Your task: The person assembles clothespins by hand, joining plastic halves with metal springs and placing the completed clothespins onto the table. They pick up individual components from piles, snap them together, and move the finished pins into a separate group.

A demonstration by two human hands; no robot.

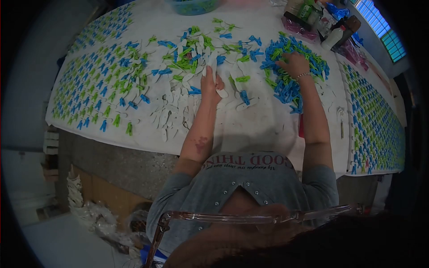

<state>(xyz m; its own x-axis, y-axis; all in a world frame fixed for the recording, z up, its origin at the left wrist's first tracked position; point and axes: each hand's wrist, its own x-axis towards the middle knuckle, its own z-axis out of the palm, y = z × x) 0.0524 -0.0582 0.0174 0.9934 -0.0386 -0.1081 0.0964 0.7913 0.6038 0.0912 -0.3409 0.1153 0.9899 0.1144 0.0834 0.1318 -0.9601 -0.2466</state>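
Some white pieces (213, 64) are standing up in the left grip (212, 87), fingers wrapping round them. Across at the right grip (292, 65), fingers are dipping into a heap of blue and green clips (315, 64); whether they're pinching one, I cannot tell. Further out, clip rows (103, 91) are lining the white worktop (263, 134), a tub (192, 10) sitting beyond.

You work in what looks like a small workshop. Rows of blue and green clips (103, 125) flank a heap (287, 92) of more on your white-covered desk (268, 134).
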